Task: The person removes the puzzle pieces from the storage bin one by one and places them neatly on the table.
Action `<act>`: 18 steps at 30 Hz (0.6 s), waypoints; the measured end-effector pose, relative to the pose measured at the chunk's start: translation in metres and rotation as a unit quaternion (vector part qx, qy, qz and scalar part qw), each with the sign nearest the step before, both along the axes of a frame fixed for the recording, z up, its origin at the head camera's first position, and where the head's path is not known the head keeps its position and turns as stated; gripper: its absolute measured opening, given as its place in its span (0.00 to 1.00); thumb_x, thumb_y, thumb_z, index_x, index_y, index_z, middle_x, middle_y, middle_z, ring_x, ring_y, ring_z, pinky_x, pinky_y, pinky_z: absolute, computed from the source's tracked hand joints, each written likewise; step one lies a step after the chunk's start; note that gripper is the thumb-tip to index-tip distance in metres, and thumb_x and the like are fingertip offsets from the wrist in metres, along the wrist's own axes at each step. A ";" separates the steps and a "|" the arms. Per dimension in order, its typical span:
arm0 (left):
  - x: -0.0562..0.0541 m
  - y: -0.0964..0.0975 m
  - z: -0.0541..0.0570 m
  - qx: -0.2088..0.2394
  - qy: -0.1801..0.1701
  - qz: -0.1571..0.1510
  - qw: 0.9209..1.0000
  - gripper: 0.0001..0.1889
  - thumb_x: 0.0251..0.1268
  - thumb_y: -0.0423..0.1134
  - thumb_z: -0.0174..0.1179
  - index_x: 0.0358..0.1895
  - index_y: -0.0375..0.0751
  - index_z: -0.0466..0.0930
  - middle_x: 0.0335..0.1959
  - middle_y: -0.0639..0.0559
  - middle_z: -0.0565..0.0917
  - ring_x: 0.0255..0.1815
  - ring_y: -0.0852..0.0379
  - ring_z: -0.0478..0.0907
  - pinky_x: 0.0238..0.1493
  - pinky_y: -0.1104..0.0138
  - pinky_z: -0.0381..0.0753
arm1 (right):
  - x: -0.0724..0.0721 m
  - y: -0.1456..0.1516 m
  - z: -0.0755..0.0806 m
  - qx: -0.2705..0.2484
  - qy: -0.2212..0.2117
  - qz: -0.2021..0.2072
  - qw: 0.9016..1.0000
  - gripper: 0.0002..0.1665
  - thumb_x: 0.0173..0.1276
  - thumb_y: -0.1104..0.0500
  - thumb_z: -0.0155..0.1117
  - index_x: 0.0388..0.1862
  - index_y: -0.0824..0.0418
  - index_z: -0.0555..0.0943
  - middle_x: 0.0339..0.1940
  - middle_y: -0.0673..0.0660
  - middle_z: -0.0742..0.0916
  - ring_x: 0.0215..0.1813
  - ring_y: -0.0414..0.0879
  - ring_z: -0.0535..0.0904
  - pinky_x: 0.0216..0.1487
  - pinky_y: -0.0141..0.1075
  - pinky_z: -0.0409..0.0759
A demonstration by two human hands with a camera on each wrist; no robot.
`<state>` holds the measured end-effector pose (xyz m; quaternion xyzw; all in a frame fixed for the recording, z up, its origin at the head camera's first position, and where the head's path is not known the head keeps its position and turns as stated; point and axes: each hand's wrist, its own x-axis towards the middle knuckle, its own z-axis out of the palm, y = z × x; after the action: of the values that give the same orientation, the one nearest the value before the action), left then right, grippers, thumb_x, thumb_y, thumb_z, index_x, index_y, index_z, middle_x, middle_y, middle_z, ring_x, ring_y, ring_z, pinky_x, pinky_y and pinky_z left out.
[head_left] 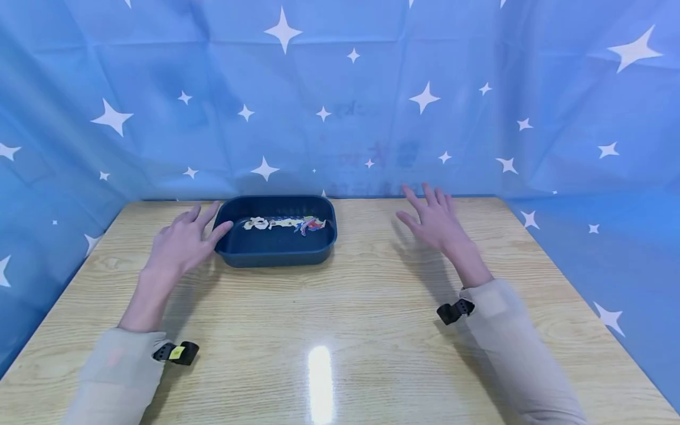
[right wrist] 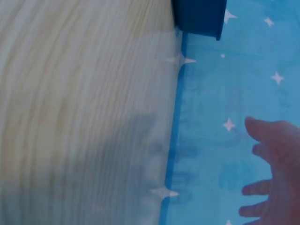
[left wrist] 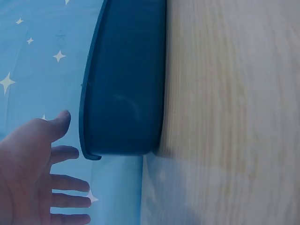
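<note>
A dark blue rectangular bin [head_left: 276, 258] stands near the table's far edge, left of the middle. Inside it lie several flat, colourful cut-out pieces [head_left: 287, 223], too small to make out in detail. My left hand [head_left: 183, 242] hovers at the bin's left end, fingers spread, thumb overlapping the rim in the head view. In the left wrist view, that hand [left wrist: 33, 173] shows straight fingers beside the bin's wall [left wrist: 124, 93], holding nothing. Well to the right of the bin, my right hand [head_left: 435, 221] is raised over the table with spread fingers and nothing in it.
The wood-grain table [head_left: 372, 307] reaches back to a blue curtain [head_left: 372, 77] with white stars, which also hangs along both sides. Each sleeve carries a small black wrist camera [head_left: 183, 353]. A bright light reflection lies on the front of the tabletop.
</note>
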<state>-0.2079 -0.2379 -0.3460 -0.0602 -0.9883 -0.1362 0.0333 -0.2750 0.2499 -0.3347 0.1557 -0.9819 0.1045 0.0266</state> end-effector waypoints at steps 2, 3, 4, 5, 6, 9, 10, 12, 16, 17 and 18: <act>-0.001 0.002 0.001 0.010 -0.003 0.001 1.000 0.43 0.74 0.72 0.30 0.82 0.48 0.48 0.75 0.25 0.58 0.72 0.24 0.56 0.59 0.31 0.64 | -0.001 -0.005 0.002 -0.003 0.002 0.004 1.000 0.42 0.80 0.35 0.40 0.84 0.50 0.46 0.81 0.73 0.45 0.78 0.74 0.35 0.74 0.64 0.31; -0.002 0.003 0.001 0.014 -0.004 0.001 1.000 0.44 0.74 0.72 0.30 0.82 0.47 0.48 0.74 0.24 0.59 0.72 0.24 0.57 0.59 0.31 0.65 | -0.001 -0.008 0.003 -0.004 0.004 0.007 1.000 0.42 0.80 0.36 0.40 0.84 0.50 0.46 0.81 0.73 0.46 0.79 0.74 0.36 0.74 0.65 0.32; -0.002 0.004 0.001 0.019 -0.006 0.002 1.000 0.44 0.73 0.72 0.30 0.82 0.46 0.47 0.73 0.24 0.60 0.71 0.24 0.58 0.59 0.31 0.65 | -0.001 -0.011 0.004 -0.004 0.006 0.011 1.000 0.42 0.80 0.36 0.40 0.84 0.50 0.46 0.81 0.73 0.46 0.79 0.74 0.38 0.74 0.64 0.33; -0.002 0.006 0.001 0.025 -0.007 0.003 1.000 0.45 0.73 0.72 0.30 0.82 0.44 0.47 0.72 0.23 0.61 0.70 0.24 0.59 0.58 0.32 0.65 | -0.002 -0.014 0.004 -0.007 0.008 0.014 1.000 0.42 0.80 0.36 0.40 0.84 0.50 0.46 0.81 0.73 0.47 0.79 0.74 0.39 0.75 0.64 0.34; -0.003 0.007 0.001 0.030 -0.009 0.003 0.999 0.46 0.73 0.72 0.30 0.82 0.42 0.46 0.72 0.23 0.61 0.70 0.24 0.60 0.59 0.32 0.66 | -0.002 -0.017 0.004 -0.011 0.009 0.017 1.000 0.42 0.80 0.36 0.41 0.84 0.50 0.46 0.81 0.72 0.47 0.79 0.74 0.40 0.75 0.64 0.35; -0.005 0.010 0.000 0.044 -0.016 0.005 0.999 0.48 0.73 0.73 0.30 0.81 0.36 0.45 0.71 0.21 0.61 0.69 0.23 0.61 0.59 0.32 0.66 | -0.001 -0.026 0.004 -0.028 0.009 0.031 0.999 0.41 0.80 0.37 0.42 0.84 0.50 0.47 0.81 0.73 0.49 0.79 0.73 0.42 0.76 0.62 0.38; -0.005 0.012 0.000 0.050 -0.018 0.006 0.999 0.49 0.73 0.73 0.30 0.81 0.35 0.45 0.71 0.21 0.61 0.70 0.23 0.60 0.60 0.32 0.65 | -0.001 -0.030 0.004 -0.036 0.008 0.035 0.999 0.41 0.80 0.38 0.43 0.84 0.50 0.48 0.81 0.72 0.49 0.79 0.73 0.42 0.76 0.61 0.38; -0.007 0.014 -0.001 0.059 -0.019 0.008 0.998 0.49 0.73 0.73 0.30 0.80 0.33 0.45 0.72 0.21 0.60 0.70 0.23 0.59 0.60 0.32 0.65 | 0.000 -0.037 0.004 -0.055 0.005 0.042 0.998 0.41 0.80 0.38 0.44 0.84 0.50 0.48 0.81 0.72 0.50 0.80 0.71 0.43 0.77 0.60 0.40; -0.010 0.017 -0.004 0.076 -0.022 0.020 0.997 0.51 0.74 0.72 0.30 0.79 0.26 0.45 0.72 0.20 0.58 0.71 0.24 0.57 0.63 0.33 0.63 | 0.001 -0.053 0.004 -0.083 0.004 0.063 0.994 0.41 0.80 0.39 0.45 0.84 0.51 0.50 0.80 0.72 0.54 0.79 0.69 0.48 0.75 0.63 0.48; -0.011 0.017 -0.005 0.081 -0.021 0.023 0.996 0.51 0.74 0.71 0.30 0.78 0.24 0.45 0.72 0.20 0.58 0.71 0.24 0.58 0.63 0.33 0.63 | 0.001 -0.056 0.004 -0.090 0.004 0.069 0.994 0.40 0.80 0.39 0.46 0.84 0.52 0.51 0.80 0.71 0.55 0.79 0.69 0.51 0.74 0.63 0.51; -0.012 0.017 -0.006 0.085 -0.019 0.026 0.996 0.51 0.75 0.70 0.30 0.77 0.22 0.46 0.72 0.20 0.58 0.71 0.24 0.58 0.63 0.34 0.63 | 0.002 -0.060 0.003 -0.095 0.004 0.073 0.993 0.40 0.80 0.40 0.46 0.84 0.52 0.51 0.80 0.71 0.56 0.79 0.68 0.52 0.73 0.63 0.53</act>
<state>-0.2194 -0.2206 -0.3522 -0.0285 -0.9748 -0.2203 0.0229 -0.2732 0.1898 -0.3313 0.2246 -0.9533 0.1982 0.0374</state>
